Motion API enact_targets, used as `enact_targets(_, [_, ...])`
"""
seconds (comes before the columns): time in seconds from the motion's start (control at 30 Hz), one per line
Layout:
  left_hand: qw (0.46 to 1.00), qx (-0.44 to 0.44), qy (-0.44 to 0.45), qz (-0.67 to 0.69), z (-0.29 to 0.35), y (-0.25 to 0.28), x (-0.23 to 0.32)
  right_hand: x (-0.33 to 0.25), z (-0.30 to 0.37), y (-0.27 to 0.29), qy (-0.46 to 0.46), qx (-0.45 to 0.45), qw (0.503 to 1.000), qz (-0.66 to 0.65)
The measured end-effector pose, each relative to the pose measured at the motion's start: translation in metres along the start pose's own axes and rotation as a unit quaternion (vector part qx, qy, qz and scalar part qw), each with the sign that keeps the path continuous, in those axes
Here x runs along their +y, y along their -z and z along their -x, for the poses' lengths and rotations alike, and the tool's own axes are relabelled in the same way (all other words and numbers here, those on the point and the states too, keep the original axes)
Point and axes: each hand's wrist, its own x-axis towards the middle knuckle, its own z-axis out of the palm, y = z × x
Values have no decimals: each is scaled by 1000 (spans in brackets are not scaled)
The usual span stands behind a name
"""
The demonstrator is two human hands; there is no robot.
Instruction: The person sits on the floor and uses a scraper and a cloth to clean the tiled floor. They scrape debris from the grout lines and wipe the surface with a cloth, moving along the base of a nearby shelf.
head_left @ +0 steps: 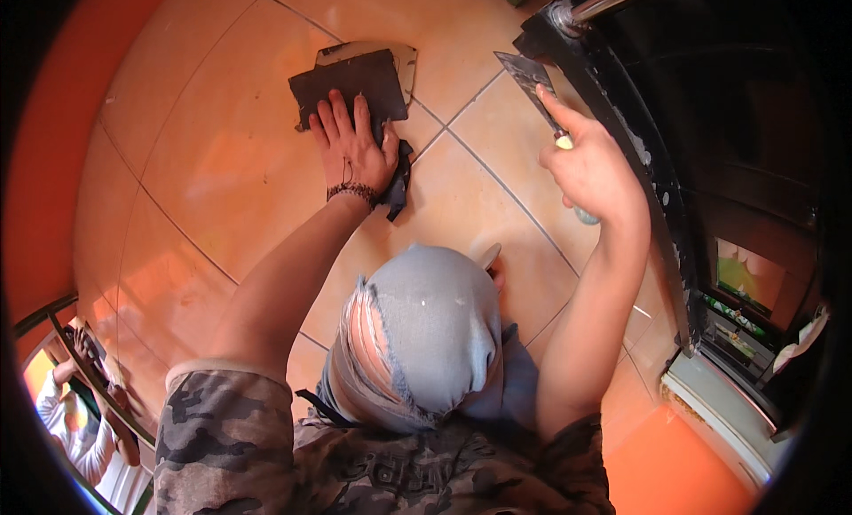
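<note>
My left hand [358, 155] lies flat on a dark, roughly rectangular sheet [373, 75], fingers stretched out. Under that sheet a pale flat piece [406, 67] with a rounded corner sticks out at the far right side. A crumpled dark scrap [397, 191] sits beside my wrist, partly covered by the hand. Over to the right, my right hand [590, 164] is closed round the pale handle of a knife [531, 74]. Its dark blade flares to a slanted end and points away from me. My index finger stretches along the blade, which is apart from the sheet.
Large orange tiles [222, 142] form the floor. Along the right stands black furniture [661, 151] with a chipped edge, a metal tube at its top and a white box-like unit [710, 408] nearer. My knee [435, 328] in torn jeans rises centrally. Another person [75, 431] is at lower left.
</note>
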Motion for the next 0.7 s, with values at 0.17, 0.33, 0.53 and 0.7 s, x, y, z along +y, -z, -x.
enact_targets(0.17, [1000, -18, 0, -14, 2, 6, -3, 32, -57, -60, -2, -39, 999, -8])
enact_targets(0.33, [1000, -17, 1, -10, 1, 5, 2, 15, -116, -42, -15, -131, 987, 91])
enact_targets(0.53, [1000, 12, -1, -13, 0, 3, 1, -16, -79, -20, -10, -67, 994, 83])
enact_targets(0.7, [1000, 11, -13, -21, -1, -5, 2, 15, -15, -6, 59, 123, 989, 62])
